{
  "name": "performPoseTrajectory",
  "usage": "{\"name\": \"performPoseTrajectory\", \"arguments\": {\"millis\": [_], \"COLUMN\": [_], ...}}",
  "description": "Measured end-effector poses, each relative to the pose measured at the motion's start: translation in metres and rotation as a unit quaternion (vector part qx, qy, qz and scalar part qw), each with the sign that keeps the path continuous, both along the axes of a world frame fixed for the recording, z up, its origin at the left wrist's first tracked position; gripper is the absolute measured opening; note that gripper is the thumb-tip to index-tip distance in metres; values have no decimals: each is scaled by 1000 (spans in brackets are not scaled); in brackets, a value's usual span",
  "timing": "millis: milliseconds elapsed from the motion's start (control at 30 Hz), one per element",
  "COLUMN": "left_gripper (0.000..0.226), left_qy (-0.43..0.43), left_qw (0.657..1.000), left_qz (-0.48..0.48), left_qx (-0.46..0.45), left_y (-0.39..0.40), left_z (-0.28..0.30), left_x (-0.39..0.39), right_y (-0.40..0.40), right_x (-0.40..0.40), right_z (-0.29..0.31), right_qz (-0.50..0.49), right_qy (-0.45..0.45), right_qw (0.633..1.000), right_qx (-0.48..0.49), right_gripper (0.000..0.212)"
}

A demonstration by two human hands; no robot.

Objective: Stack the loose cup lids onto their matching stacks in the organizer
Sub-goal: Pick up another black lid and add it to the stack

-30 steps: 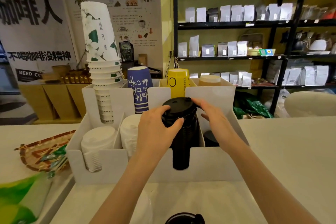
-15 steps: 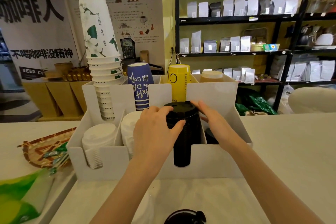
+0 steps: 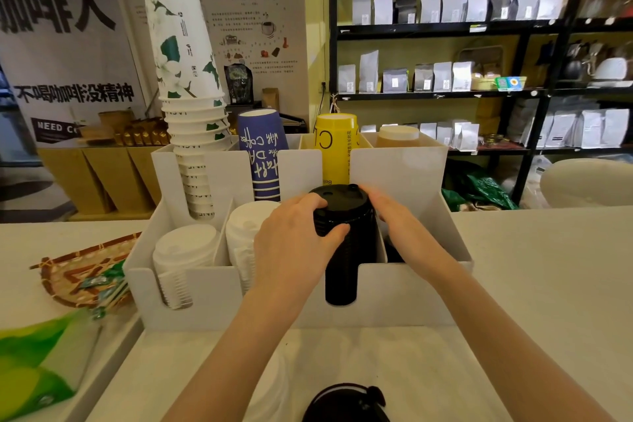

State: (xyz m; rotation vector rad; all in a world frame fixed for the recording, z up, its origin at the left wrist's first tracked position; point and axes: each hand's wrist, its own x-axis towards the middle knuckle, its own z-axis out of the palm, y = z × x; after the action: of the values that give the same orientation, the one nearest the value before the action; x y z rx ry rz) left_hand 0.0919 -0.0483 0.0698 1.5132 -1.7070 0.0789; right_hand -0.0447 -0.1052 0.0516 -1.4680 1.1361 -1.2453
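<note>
Nearest to us, in front of the white organizer, a loose black lid lies on the pale counter, partly cut off by the bottom edge. A pale, lid-like shape lies just left of it, too blurred to name.

In the organizer's front row we grip the tall black lid stack, which stands upright in the third slot from the left. Our left hand wraps its upper part from the left, thumb pressed across the front and fingers curled around the far side. Our right hand presses flat against the stack's right side near the top; its fingertips are partly hidden, so we cannot tell how tightly it closes.

Left of the black stack, two white lid stacks fill the first and second slots.

In the organizer's back row stand upturned cups: a tall white leaf-printed stack, a blue cup, a yellow cup and a tan one.

Left of the organizer lies a woven tray.

Beyond the organizer, dark shelves hold pale bags.
</note>
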Motion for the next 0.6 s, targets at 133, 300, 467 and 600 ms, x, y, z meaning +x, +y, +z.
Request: {"name": "performPoseTrajectory", "arguments": {"millis": [133,300,467,600], "left_gripper": [44,46,36,37], "left_qy": [8,9,32,20], "left_qw": [1000,998,989,978], "left_qz": [-18,-55,-125,-200], "left_qx": [6,4,-67,-58], "left_y": [-4,-5,13,41], "left_z": [-1,0,6,-15], "left_x": [3,5,3,1], "right_y": [10,18,41,72], "right_x": [-4,-16,-26,-36], "right_z": [4,15,21,7], "right_qz": [7,-17,-50,-40], "right_qy": [26,109,118,138], "right_qw": [999,988,979,975], "right_qx": [-47,-104,-158,-171], "right_gripper": [45,40,34,33]}}
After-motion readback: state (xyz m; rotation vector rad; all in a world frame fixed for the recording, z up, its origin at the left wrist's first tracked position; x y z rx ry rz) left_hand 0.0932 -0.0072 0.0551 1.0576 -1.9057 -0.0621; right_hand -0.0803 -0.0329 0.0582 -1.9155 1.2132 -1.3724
